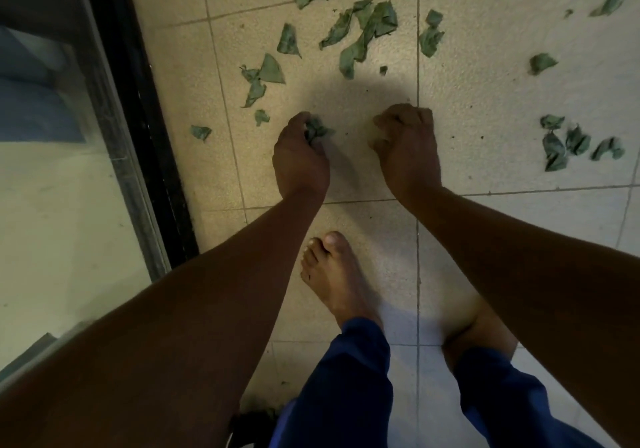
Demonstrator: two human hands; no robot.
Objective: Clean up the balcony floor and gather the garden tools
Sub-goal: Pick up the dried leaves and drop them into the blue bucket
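Matt, speckled stone floor tiles [502,77], limp crumpled leaves [367,28], glossy glass door [52,170], blue cloth trousers [346,395]

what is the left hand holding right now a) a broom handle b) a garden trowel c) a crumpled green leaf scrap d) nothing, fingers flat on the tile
c: the left hand has its fingers curled round a crumpled green leaf scrap just above the tiled floor; no trowel or broom shows in the frame.
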